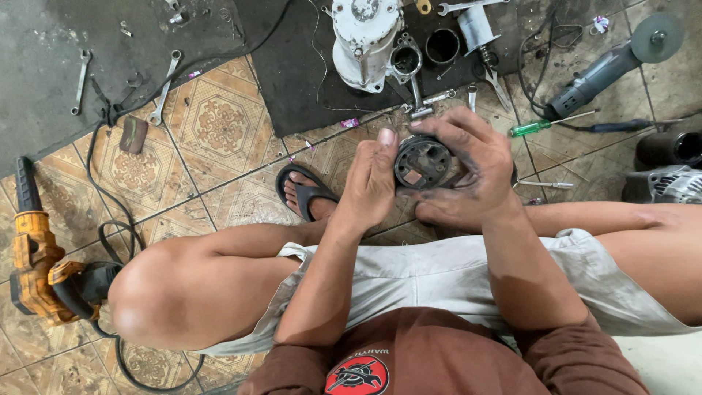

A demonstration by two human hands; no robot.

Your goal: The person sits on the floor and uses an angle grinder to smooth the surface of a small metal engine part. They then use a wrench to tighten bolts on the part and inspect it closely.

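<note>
Head view: my left hand (373, 183) and my right hand (468, 172) clasp the round black housing (423, 162) between them, above my knees. My right fingers hide its far rim; the inside is too dark to read. Beyond, the white motor body (363, 40) is cut off.

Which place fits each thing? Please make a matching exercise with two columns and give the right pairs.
1 round black part
2 yellow power tool
3 angle grinder
4 green-handled screwdriver

a floor, far left
b held by left hand and right hand
c floor, upper right
d floor, just right of the hands

Pairs: 1-b, 2-a, 3-c, 4-d
</note>
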